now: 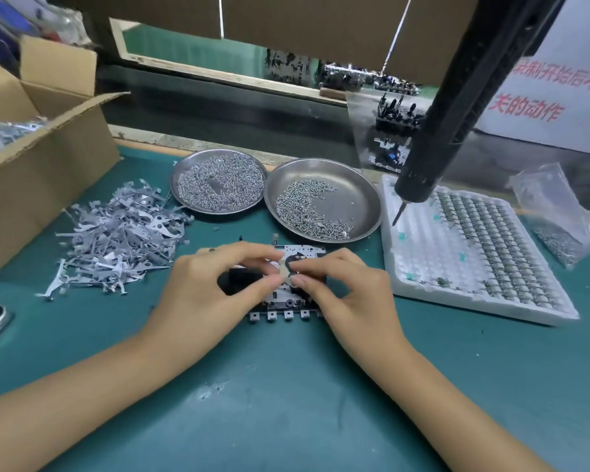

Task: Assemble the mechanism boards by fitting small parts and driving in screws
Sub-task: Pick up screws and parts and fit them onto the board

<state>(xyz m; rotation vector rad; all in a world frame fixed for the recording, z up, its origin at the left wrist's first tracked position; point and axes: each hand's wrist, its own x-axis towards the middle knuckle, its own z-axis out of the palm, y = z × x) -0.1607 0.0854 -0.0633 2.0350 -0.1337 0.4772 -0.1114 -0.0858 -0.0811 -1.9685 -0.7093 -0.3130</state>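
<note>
Mechanism board (288,298) flat on the green tabletop (286,386), near its middle, just in front of the two steel dishes; its long axis runs left to right, with a row of small square tabs along the near edge. Both hands meet directly above the board. The left hand (215,284) comes in from the left, its fingers curled and thumb and forefinger drawn together at the board's centre; the right hand (341,294) comes in from the right, fingertips pinched narrow at the same spot, beside the dark round part on the plate. A small pale part appears to sit between the two sets of fingertips, though which hand holds it cannot be told. Supplies lie beyond the hands: the screw dish (324,202) behind and slightly right of the board, nearer the right hand; the spring dish (218,185) behind and left; the heap of metal levers (116,240) to the left, nearer the left hand. The driver (419,178) hangs over the white tray (470,253) at right, bit pointing down, so the right hand is judged the likelier to reach it.
</note>
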